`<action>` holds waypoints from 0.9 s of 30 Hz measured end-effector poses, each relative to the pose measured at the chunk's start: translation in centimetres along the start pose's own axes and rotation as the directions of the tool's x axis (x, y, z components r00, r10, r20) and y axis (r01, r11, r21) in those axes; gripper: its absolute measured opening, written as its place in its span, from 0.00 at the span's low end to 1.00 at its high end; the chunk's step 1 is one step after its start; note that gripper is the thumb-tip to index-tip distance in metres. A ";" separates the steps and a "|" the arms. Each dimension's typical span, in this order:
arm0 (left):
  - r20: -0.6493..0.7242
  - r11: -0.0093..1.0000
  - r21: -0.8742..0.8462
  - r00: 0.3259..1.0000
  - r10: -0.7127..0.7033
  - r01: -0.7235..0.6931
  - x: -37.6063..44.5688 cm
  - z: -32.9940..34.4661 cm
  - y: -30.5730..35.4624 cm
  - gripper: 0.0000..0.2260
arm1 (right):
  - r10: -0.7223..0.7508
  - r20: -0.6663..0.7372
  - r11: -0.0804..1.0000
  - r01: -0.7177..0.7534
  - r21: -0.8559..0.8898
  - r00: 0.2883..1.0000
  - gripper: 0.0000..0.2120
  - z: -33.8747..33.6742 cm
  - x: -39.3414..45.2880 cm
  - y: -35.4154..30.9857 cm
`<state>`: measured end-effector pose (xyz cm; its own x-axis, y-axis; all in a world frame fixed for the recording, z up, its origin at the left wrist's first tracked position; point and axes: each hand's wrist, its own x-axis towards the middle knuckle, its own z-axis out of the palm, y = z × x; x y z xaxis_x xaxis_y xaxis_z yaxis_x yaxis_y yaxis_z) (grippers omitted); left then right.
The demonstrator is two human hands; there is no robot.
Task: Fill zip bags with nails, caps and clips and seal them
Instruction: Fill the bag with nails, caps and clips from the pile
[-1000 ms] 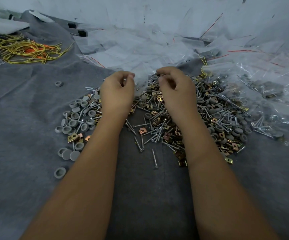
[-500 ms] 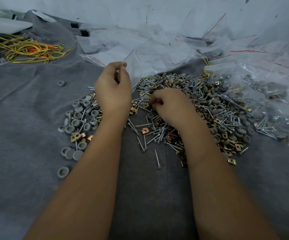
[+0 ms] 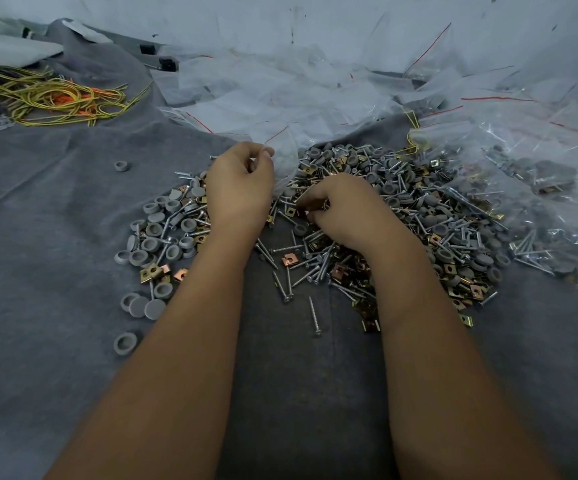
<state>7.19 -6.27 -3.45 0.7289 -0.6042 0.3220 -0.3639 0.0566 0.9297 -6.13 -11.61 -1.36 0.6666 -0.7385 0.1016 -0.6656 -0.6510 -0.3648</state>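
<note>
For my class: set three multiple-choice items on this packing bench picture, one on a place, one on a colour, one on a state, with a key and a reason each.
1. Where does the bundle of yellow wire lie?
A far left
B near right
C under the forearms

2. What colour are the round caps?
A red
B grey
C white

3. What is the left hand doing?
A lying flat on the cloth
B pinching a clear zip bag
C gripping the wire

Key: 1 A, it lies far left on the grey cloth; 2 B, every cap is grey; 3 B, its fingertips pinch the bag's edge while the right hand digs in the pile of nails, caps and clips.
</note>
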 end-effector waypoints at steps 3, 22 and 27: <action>0.013 1.000 0.026 1.000 -0.006 0.006 0.2 0.1 -0.1 0.06 | -0.003 -0.073 0.998 -0.002 -0.062 0.997 0.09 0.4 -0.2 -0.6; 0.087 1.000 0.018 0.996 0.000 -0.001 0.1 0.4 -0.3 0.05 | 0.140 -0.519 0.882 0.132 0.452 0.843 0.12 0.4 0.2 -0.7; 0.131 0.999 0.042 0.991 0.027 -0.033 0.0 0.3 -0.2 0.08 | 0.049 -0.527 0.880 0.213 0.424 0.849 0.12 0.7 0.0 -1.6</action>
<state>7.10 -6.55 -3.68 0.6365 -0.7013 0.3209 -0.4119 0.0427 0.9102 -4.85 -10.45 -1.46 0.3565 -0.7507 0.5561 -0.3016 -0.6558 -0.6920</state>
